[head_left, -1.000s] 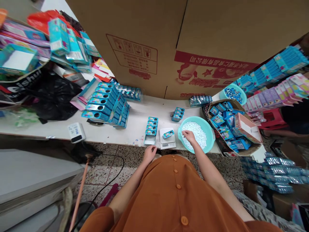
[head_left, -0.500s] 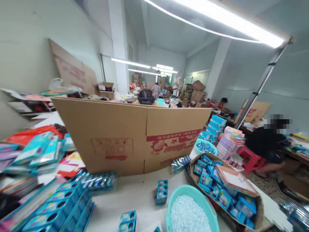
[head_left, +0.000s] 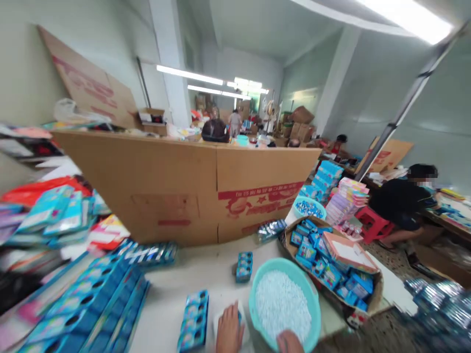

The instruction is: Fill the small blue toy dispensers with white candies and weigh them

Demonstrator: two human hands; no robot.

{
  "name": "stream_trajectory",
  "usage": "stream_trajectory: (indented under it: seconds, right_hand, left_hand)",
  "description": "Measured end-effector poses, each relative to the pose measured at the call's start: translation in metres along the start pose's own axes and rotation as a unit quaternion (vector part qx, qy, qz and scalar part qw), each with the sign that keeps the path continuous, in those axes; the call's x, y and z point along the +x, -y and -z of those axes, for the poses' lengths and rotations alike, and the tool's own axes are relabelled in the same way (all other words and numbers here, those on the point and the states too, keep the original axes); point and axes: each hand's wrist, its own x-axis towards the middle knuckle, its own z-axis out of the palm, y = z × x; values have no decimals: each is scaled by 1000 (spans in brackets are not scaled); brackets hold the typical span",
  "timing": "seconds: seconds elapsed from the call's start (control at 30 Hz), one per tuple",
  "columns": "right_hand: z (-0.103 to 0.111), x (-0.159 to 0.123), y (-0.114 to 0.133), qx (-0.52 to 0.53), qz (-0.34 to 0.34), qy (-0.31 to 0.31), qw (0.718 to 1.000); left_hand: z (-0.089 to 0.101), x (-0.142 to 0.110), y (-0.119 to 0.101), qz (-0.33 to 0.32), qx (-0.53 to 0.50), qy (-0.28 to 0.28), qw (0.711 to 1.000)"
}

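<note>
My left hand lies over a small white tray, fingers stretched forward. A blue item in the tray shows partly beside the fingers; whether they grip it is hidden. At the near edge of the turquoise basin, my right hand reaches over the pale blue granules; its fingers are blurred and cut off by the frame. Left of my left hand is a row of blue boxes with round holes. A shorter blue row sits farther back.
A cardboard sheet stands across the table's back. Stacked blue boxes fill the left side. To the right is an open carton of small blue boxes with a pink lid. A seated person works farther right.
Both of my hands have come into view from below, the left over the white tray, the right at the basin. The camera has tilted down, showing more of the table's near side.
</note>
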Motion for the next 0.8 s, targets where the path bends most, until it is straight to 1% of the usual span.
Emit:
stream_trajectory:
  seconds: [0.03,0.07,0.13,0.2,0.27,0.37,0.47,0.6,0.7,0.8]
  right_hand:
    - [-3,-11,-4,-10,-8,18,1000]
    - [-4,-19,-7,-24,-10,24,999]
    - [-3,-28,-12,-47,-2,57,997]
    - [-2,-27,-16,-65,12,88,994]
    - [-2,-22,-20,-80,25,105,991]
    - [-2,-17,-26,-88,40,116,989]
    - [-3,-17,-30,-98,44,114,988]
    - [-6,-19,-30,-125,42,104,986]
    - [-6,-21,-27,-137,33,102,985]
    - [-7,-22,-25,-138,17,101,985]
  left_hand:
    - [5,-7,-4,7,2,-2,1000]
    - [11,-12,-8,15,1,9,1000]
    - [24,-17,-12,38,-3,49,998]
    - [34,-18,-13,47,-18,86,995]
    - [40,-22,-11,55,-37,103,993]
    - [49,-39,-4,32,-73,99,992]
    - [62,-67,13,5,-98,96,991]
    - [81,-98,50,4,-107,101,989]
    - [89,-108,73,18,-100,87,991]
    - [90,-107,85,35,-79,82,993]
